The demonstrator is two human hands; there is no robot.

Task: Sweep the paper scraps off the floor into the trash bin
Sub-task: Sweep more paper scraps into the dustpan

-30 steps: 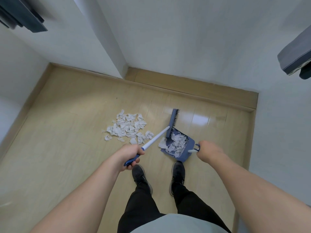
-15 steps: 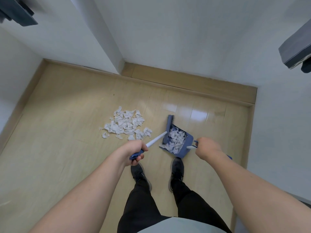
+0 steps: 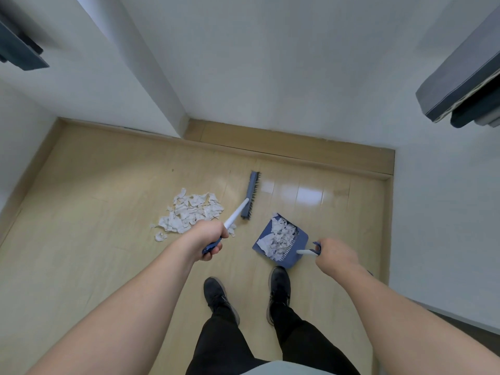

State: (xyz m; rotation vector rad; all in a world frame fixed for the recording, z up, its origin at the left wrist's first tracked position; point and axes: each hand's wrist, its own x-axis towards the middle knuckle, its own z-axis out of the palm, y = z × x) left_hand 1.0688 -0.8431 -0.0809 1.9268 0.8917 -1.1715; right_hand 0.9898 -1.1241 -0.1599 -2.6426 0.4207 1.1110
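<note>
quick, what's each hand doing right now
Left hand: closed around the broom handle.
Right hand: closed around the dustpan handle; the dustpan holds paper scraps.

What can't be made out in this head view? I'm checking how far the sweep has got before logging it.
- Trash bin: not in the head view at all.
- Broom grip: wrapped by the left hand.
- Dustpan handle end: covered by the right hand.
- Scraps beneath the left hand: the pile's near edge is hidden.
- Dark objects at the left and right edges: cropped, unidentifiable.
</note>
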